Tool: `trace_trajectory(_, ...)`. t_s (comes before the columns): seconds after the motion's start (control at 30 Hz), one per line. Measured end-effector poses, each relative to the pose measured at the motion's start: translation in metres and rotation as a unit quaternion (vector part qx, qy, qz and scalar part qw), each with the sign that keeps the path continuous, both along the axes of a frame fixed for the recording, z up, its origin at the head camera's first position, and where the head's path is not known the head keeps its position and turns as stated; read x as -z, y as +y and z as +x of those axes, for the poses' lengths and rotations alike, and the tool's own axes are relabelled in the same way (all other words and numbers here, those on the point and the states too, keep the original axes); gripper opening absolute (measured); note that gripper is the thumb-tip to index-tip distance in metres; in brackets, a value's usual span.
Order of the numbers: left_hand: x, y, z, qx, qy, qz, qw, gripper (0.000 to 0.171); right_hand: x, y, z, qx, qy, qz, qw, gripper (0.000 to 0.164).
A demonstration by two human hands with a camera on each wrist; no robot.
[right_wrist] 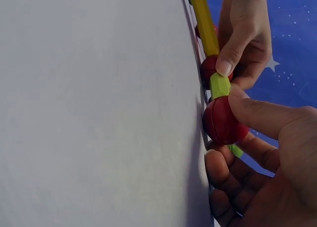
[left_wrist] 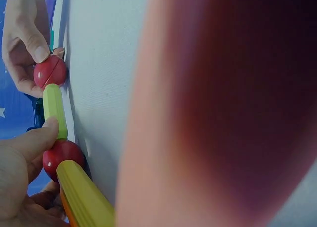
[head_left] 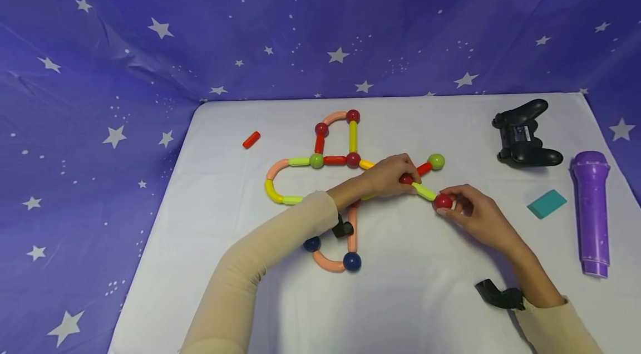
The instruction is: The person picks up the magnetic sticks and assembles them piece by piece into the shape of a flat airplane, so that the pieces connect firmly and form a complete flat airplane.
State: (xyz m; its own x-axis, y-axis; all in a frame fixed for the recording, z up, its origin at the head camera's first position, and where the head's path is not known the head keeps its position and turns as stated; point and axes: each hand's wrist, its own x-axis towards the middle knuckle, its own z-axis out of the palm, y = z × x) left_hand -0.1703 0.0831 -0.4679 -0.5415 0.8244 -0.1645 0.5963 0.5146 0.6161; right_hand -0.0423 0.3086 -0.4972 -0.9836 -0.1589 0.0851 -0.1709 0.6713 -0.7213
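Note:
In the head view my right hand [head_left: 476,215] pinches a red ball [head_left: 443,201] between thumb and fingers. That ball meets the end of a short lime-green rod [head_left: 424,191]. At the rod's other end my left hand [head_left: 388,176] grips a second red ball [head_left: 406,178], its thumb lying along the rod in the left wrist view. A red rod [head_left: 424,169] leads from there to a green ball [head_left: 437,161]. Leftward spreads a flat figure of coloured rods and balls, with a green ball [head_left: 316,161] and a dark blue ball [head_left: 352,261]; my left forearm hides part of it.
A loose red rod [head_left: 251,140] lies at the left on the white-covered table [head_left: 210,265]. On the right are a black game controller [head_left: 526,134], a teal block [head_left: 547,203] and a purple tube-shaped object [head_left: 592,215]. A starry blue cloth [head_left: 300,20] rises behind the table.

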Motion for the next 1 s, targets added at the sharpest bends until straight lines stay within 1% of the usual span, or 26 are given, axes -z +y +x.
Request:
trace_trajectory(0.23,0.001,0.000,0.001,-0.003,0.005,0.001,1.0000,0.022,0.000,-0.002,0.001,0.017,0.006,0.009,1.000,0.045)
trace_trajectory(0.47,0.001,-0.001,0.000,-0.008,0.003,0.002,1.0000,0.023,-0.001,-0.002,-0.001,0.022,0.014,0.018,0.999,0.040)
trace_trajectory(0.53,0.000,-0.002,0.000,-0.006,0.008,0.000,1.0000,0.025,-0.001,-0.002,-0.001,0.023,0.014,0.019,0.999,0.040)
trace_trajectory(0.63,-0.006,-0.008,0.001,-0.001,0.034,0.007,0.9994,0.029,0.000,-0.002,0.000,0.025,0.013,0.019,0.999,0.042)
trace_trajectory(0.73,-0.022,-0.026,-0.001,-0.016,0.054,0.021,0.9982,0.033,0.000,-0.002,0.002,0.031,0.008,0.020,0.999,0.044)
trace_trajectory(0.8,-0.035,-0.048,-0.007,-0.048,0.061,0.038,0.9963,0.033,0.001,-0.002,0.005,0.040,0.001,0.020,0.999,0.045)
trace_trajectory(0.87,-0.046,-0.080,-0.019,-0.101,0.064,0.062,0.9909,0.031,0.001,-0.002,0.008,0.050,-0.004,0.020,0.999,0.043)
trace_trajectory(0.9,-0.049,-0.100,-0.026,-0.131,0.072,0.074,0.9860,0.030,0.001,-0.002,0.009,0.054,-0.004,0.019,0.998,0.042)
trace_trajectory(0.93,-0.050,-0.121,-0.034,-0.165,0.089,0.085,0.9786,0.029,0.002,-0.002,0.011,0.057,-0.004,0.019,0.998,0.040)
trace_trajectory(0.97,-0.049,-0.144,-0.042,-0.204,0.111,0.088,0.9687,0.029,0.003,-0.002,0.012,0.060,-0.003,0.018,0.998,0.038)
trace_trajectory(1.0,-0.048,-0.168,-0.049,-0.245,0.136,0.085,0.9561,0.029,0.003,-0.002,0.013,0.062,-0.001,0.018,0.998,0.036)
